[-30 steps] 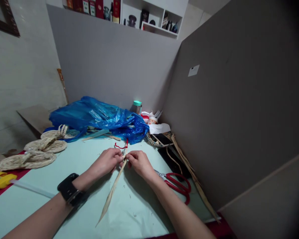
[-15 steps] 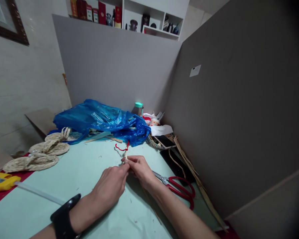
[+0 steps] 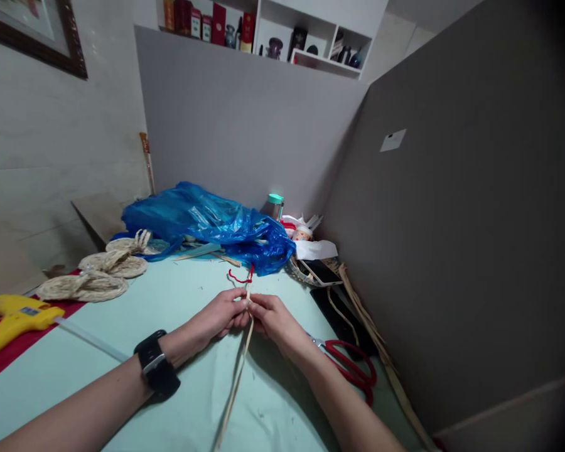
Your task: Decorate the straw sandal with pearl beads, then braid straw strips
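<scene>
Between my two hands is a narrow, pale braid of straw-like strands. A red yarn is tied round its far end. My left hand, with a black watch on its wrist, pinches the braid from the left. From the other side, my right hand grips it, thumb and fingers meeting the left fingertips. A long loose strand hangs from the fingers towards the front edge of the view. The fingertips partly hide the braid.
Red-handled scissors lie beside my right forearm. A yellow glue gun and woven straw slippers are at the left. Behind my hands lie a blue plastic bag and a basket with a phone. A grey partition stands at the right.
My left hand has turned and drawn back to the left, so its thumb side shows. The long strand now hangs forward in plain sight. The whole view has shifted slightly.
</scene>
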A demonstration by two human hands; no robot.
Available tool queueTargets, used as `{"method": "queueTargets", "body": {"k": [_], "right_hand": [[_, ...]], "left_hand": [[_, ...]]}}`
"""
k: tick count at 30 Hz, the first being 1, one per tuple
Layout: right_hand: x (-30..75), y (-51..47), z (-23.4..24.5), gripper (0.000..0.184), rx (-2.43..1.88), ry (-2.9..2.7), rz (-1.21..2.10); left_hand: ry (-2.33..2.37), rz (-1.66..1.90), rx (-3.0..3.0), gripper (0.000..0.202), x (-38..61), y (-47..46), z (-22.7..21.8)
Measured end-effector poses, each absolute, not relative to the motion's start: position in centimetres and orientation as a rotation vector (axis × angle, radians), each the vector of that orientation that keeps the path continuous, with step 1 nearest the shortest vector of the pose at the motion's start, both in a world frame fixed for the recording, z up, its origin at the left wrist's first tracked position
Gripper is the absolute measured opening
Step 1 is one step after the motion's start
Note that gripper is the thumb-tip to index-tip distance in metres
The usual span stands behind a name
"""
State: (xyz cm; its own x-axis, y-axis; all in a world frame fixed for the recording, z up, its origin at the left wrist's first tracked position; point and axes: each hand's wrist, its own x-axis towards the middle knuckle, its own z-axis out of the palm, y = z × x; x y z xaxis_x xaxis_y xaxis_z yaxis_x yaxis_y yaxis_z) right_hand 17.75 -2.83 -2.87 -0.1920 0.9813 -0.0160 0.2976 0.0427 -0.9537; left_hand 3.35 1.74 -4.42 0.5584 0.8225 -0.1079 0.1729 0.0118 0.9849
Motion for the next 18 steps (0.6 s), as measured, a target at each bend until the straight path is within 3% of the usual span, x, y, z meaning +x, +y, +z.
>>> {"method": "queueTargets", "body": {"k": [6, 10, 16, 18], "right_hand": [[17.9, -4.3, -1.6, 0.027, -1.555, -1.799, 0.727], [17.2, -5.0, -1.2, 0.029, -1.534, -1.925, 0.673], [16.6, -5.1, -1.8, 0.017, -1.500, -2.096, 0.470], [16.9, -4.8, -1.7, 0.025, -1.540, -1.968, 0.453]], "left_hand": [[0.974, 0.736, 1.450, 0.028, 2.8, 1.9, -5.1], [0.979, 0.780, 1.442, 0.032, 2.9, 1.7, -5.4], [0.861, 0.799, 1.373, 0.027, 2.6, 1.5, -5.2], [0.823, 0.798, 1.338, 0.025, 2.5, 1.5, -4.9]]}}
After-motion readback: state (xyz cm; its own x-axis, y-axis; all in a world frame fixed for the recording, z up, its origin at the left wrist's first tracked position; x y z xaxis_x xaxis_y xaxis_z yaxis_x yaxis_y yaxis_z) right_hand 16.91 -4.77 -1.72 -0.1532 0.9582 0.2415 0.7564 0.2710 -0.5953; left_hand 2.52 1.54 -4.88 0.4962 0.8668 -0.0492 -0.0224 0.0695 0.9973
